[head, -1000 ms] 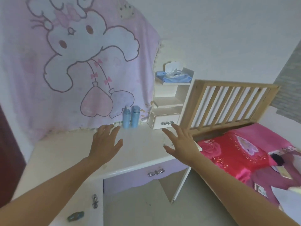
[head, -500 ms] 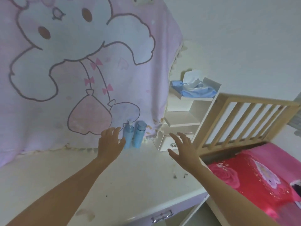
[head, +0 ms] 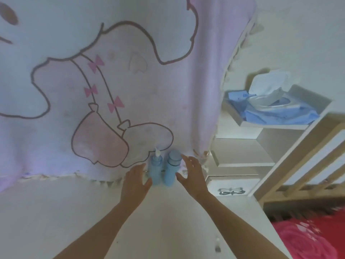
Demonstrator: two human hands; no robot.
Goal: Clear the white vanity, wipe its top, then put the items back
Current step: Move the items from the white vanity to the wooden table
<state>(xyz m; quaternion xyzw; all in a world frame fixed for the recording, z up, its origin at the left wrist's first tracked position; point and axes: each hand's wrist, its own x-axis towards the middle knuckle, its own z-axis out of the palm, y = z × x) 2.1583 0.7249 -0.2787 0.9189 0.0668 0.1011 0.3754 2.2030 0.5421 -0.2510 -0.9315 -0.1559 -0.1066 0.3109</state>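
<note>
- My left hand (head: pixel 135 181) is stretched forward over the white vanity top (head: pixel 65 217). Its fingers are straight and a little spread, and they hold nothing.
- It is just beside the blue pump bottle (head: pixel 155 171), on the bottle's left. My thumb is very close to the lower part, but I cannot tell if it touches.
- My right hand (head: pixel 193 177) is also released, with the fingers spread and slightly bent and the palm turned toward the bottles.
- It is just to the right of the blue capped bottle (head: pixel 172 170). Whether there is contact I cannot judge.
- The two bottles stand upright, side by side, at the back of the vanity top, between my two hands.
- Directly behind them hangs a pink blanket (head: pixel 115 75) with a drawn cartoon animal and small pink bows. Its fringed lower edge reaches the vanity top.
- To the right stands a white shelf unit (head: pixel 242 156). On its upper shelf lies a blue wipes pack (head: pixel 280 113) with the white lid open.
- Under the shelves is a small drawer (head: pixel 231 185) with a silver bow handle.
- Further right is a wooden bed rail (head: pixel 302 165), and below it there is red and pink bedding (head: pixel 308 242).
</note>
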